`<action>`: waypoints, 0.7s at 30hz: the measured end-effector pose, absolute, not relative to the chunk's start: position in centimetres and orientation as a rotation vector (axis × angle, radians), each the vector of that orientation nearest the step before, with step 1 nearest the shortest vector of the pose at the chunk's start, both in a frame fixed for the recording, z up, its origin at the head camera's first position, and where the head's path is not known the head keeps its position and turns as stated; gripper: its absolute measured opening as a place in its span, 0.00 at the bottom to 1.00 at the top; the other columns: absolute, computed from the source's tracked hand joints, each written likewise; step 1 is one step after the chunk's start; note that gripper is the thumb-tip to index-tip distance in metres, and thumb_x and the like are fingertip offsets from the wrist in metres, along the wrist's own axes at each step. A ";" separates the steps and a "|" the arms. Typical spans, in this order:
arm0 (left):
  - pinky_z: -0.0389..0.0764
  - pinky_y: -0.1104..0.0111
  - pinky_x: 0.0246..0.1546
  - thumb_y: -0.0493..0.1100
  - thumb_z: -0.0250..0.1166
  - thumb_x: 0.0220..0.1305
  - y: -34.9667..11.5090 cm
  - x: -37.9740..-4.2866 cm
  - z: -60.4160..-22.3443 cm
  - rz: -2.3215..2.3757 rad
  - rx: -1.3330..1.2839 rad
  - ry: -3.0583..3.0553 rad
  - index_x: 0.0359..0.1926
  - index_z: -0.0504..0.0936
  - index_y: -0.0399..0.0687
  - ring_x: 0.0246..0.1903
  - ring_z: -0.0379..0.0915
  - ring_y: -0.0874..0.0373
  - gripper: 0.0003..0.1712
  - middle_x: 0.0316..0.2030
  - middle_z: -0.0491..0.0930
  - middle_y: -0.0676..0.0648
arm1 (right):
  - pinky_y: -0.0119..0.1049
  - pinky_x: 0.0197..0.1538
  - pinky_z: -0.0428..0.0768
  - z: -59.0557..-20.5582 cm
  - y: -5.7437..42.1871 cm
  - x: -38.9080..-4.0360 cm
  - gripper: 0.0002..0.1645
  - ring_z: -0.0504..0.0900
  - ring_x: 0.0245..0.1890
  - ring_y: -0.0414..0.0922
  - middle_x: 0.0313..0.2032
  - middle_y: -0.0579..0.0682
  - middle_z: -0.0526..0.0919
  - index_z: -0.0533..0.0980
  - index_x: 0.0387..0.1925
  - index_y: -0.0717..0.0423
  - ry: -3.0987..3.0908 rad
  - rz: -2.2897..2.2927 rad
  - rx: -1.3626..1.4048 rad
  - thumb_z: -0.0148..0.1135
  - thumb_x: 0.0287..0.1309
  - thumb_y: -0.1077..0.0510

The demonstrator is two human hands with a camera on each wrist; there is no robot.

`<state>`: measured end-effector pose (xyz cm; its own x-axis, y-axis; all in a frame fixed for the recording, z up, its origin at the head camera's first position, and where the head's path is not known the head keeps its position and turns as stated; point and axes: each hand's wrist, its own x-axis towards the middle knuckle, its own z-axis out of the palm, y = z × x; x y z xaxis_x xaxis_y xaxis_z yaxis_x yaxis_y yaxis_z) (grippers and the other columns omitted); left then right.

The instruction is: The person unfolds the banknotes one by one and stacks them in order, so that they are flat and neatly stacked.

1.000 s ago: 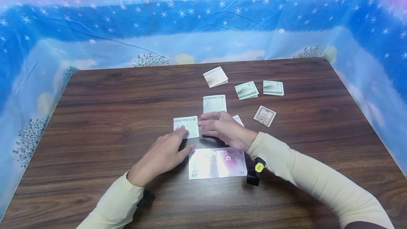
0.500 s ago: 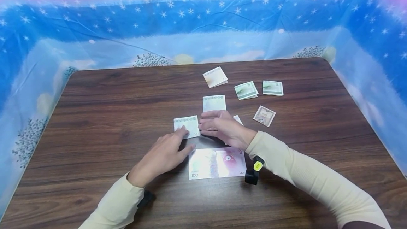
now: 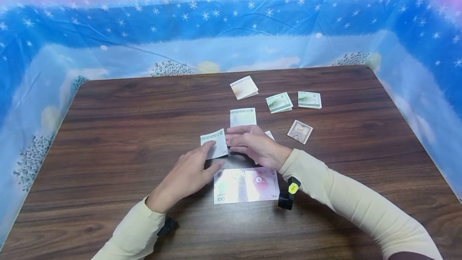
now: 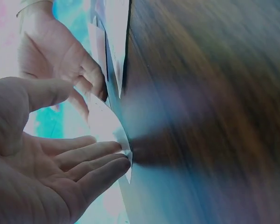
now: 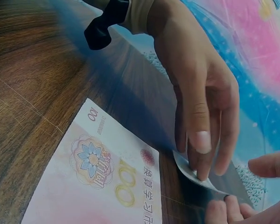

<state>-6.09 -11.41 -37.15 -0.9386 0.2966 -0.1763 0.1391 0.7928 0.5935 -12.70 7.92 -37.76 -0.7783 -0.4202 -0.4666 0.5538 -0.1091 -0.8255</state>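
Fingers, left hand (image 3: 184,175): nearly straight, thumb wide apart, resting on the pale note (image 3: 221,143), gripping nothing.
Fingers, right hand (image 3: 254,143): loosely bent, at that note's 3 o'clock edge; cannot tell whether touching.
Pale note: between both hands, bowed, partly off the table (image 3: 108,151).
Pink 100 note (image 3: 232,185): near, at 5 o'clock, unfolded, creased midway.
Pale green note (image 3: 243,116): between 1 and 2 o'clock.
Half-hidden paper (image 3: 270,135): toward 3 o'clock, behind the right hand.
Cream note (image 3: 244,87): at 1 o'clock, folded.
Nearer green note (image 3: 279,102), farther green note (image 3: 309,100): at 2 o'clock, folded.
Brown note (image 3: 300,131): almost 3 o'clock, well apart.
Done, as judged: pink note laid out flat.
Left, probably: settling the bowed one.
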 end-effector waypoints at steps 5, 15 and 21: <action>0.77 0.51 0.53 0.52 0.62 0.73 -11.2 -6.3 -37.1 0.971 0.316 2.751 0.72 0.66 0.39 0.54 0.76 0.48 0.35 0.63 0.76 0.38 | 0.46 0.67 0.72 -37.7 8.0 -12.7 0.32 0.74 0.65 0.57 0.64 0.69 0.72 0.64 0.67 0.75 1.464 -1.946 0.113 0.48 0.59 0.78; 0.81 0.52 0.54 0.50 0.62 0.73 -10.8 -6.6 -37.0 1.191 0.324 2.760 0.68 0.73 0.40 0.53 0.82 0.47 0.29 0.57 0.81 0.38 | 0.43 0.61 0.78 -37.4 8.4 -12.2 0.30 0.82 0.52 0.48 0.62 0.67 0.75 0.66 0.67 0.72 1.397 -1.938 0.075 0.49 0.62 0.77; 0.84 0.60 0.49 0.51 0.64 0.72 -10.7 -6.5 -36.6 1.341 0.292 2.746 0.65 0.76 0.40 0.50 0.84 0.52 0.28 0.54 0.84 0.40 | 0.44 0.62 0.77 -37.0 8.5 -11.4 0.31 0.84 0.47 0.45 0.60 0.65 0.77 0.66 0.68 0.69 1.405 -1.942 0.022 0.52 0.64 0.76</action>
